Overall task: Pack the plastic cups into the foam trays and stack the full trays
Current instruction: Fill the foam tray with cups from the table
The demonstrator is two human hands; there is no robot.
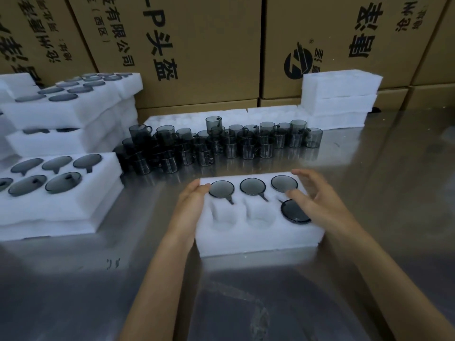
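Stacked cardboard cartons (204, 45) with black printed characters across the whole background. Below them, reflective steel counter (381, 168), filling the foreground.

Far left: pile of filled foam trays (61, 114), smoky grey cups seated in the holes; nearer, lower stack of filled trays (64, 205), six cups visible in the top one. Back right: three empty foam trays (339, 99) stacked against the cartons, more foam lying flat to their left.

Mid-counter: cluster of loose grey plastic cups (221, 143) with handles, standing upright and crowded together, a few perched on others.

Front centre: foam tray (258, 232) being packed, flat on the counter. Back row of three holes each holding a cup, handles in the slots. Front row: two holes unfilled, rightmost holding a tilted cup (295, 211), not fully seated.

Left hand (190, 205) gripping the tray's left end, thumb on top. Right hand (317, 200) open, fingers spread above the tray's right end, fingertips just beside the tilted cup.
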